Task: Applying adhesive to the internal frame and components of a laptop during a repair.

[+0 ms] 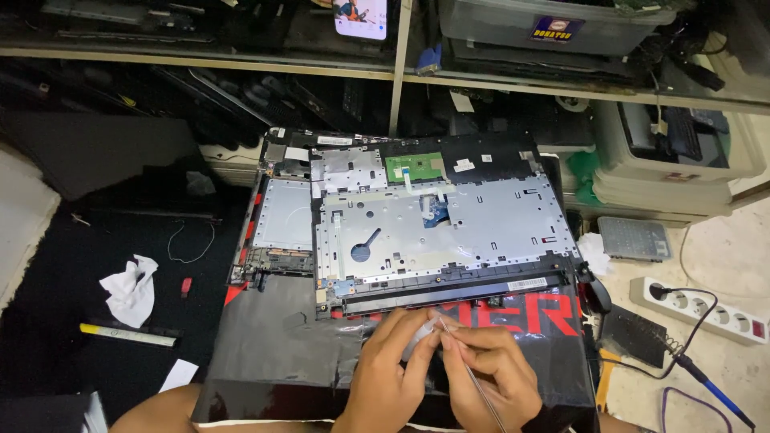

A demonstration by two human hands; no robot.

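Observation:
My left hand (391,369) and my right hand (491,375) meet at the bottom centre, over a black sheet with red lettering (273,345). The left pinches a small pale, translucent piece (423,333) at its fingertips. The right grips a thin metal tool (480,389) whose tip touches that piece. Just beyond the hands lies an opened laptop case (437,224) with its silver metal inner plate facing up and a small green circuit board (414,167) near its far edge. A second laptop part (277,216) lies under its left side.
A crumpled white tissue (131,289) and a yellow-and-white marker (127,335) lie on the dark floor at left. A white power strip (706,309) with a plugged soldering iron (710,389) sits at right. Shelves with bins and cables (553,24) stand behind. A phone (360,18) hangs at top.

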